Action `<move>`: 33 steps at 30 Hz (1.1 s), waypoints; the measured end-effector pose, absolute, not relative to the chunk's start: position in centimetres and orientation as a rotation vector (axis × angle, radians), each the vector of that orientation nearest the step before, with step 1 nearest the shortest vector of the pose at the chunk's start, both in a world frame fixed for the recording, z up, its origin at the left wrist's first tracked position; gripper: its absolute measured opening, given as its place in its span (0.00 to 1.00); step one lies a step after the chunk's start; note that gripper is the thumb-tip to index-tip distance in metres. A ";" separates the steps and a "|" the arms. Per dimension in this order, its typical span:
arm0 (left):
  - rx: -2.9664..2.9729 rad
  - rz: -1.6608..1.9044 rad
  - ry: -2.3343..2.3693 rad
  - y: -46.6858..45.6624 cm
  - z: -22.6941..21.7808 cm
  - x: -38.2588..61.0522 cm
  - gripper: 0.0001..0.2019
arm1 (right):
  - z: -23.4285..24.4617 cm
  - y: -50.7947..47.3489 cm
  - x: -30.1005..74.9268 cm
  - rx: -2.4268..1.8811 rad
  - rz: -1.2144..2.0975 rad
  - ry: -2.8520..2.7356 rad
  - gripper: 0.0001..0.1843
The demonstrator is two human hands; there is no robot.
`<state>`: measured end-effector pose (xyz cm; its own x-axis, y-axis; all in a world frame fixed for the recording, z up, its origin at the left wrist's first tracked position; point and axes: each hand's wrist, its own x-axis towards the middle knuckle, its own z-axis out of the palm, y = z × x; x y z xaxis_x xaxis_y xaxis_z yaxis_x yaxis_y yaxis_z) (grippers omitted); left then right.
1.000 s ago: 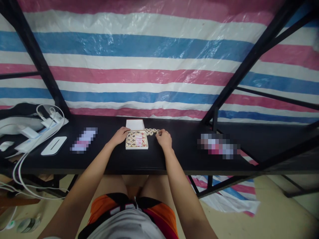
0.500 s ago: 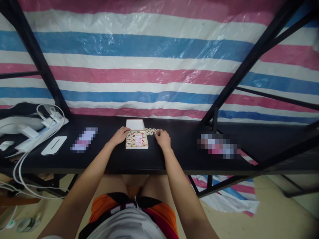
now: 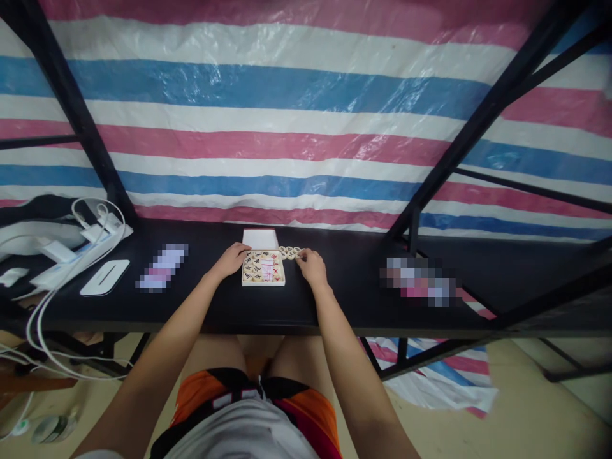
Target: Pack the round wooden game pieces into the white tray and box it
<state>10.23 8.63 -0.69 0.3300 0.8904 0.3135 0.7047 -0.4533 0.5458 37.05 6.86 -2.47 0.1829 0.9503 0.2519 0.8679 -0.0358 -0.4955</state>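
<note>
A small white box (image 3: 262, 284) lies on the black tabletop with its lid (image 3: 259, 239) folded back. Inside are round xiangqi pieces (image 3: 248, 268) with black and red characters, partly covered by a pink-and-white paper slip (image 3: 269, 270). My left hand (image 3: 233, 258) grips the box at its upper left corner, fingers closed against the edge. To the right of the box, several xiangqi pieces (image 3: 289, 250) lie close together in two short rows. At the right end of these rows, my right hand (image 3: 313, 266) pinches a piece, mostly hidden by the fingers.
On the left are a blurred-out flat object (image 3: 162, 268), a white flat device (image 3: 105, 278) and a power strip (image 3: 90, 245) with white cables. Another blurred-out item (image 3: 421, 280) lies on the right. Black metal posts (image 3: 430, 166) and a striped plastic sheet (image 3: 268, 146) stand behind.
My right hand has shifted very slightly left, closer against the rows of pieces. The left hand stays at the corner of the box.
</note>
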 end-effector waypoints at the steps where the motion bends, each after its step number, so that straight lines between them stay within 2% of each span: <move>1: 2.287 0.843 1.429 8.6 -0.6 10.2 0.19 | -2.5 6.9 37.0 -1.918 0.197 -1.700 0.08; 25: 2.297 0.848 1.438 8.9 -1.0 10.1 0.18 | -2.6 7.1 37.3 -1.860 0.222 -1.659 0.08; 28: 2.297 0.844 1.440 8.8 -0.9 10.1 0.19 | -2.1 6.7 36.5 -1.749 0.188 -1.685 0.09; 33: 2.299 0.850 1.435 8.8 -0.9 10.2 0.18 | -1.1 5.6 33.7 -1.325 0.193 -1.953 0.08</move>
<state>10.21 8.83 -0.87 0.3259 0.8883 0.3237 0.7107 -0.4560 0.5357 33.70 5.65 -1.11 -0.1779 0.8488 0.4979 0.7347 0.4512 -0.5066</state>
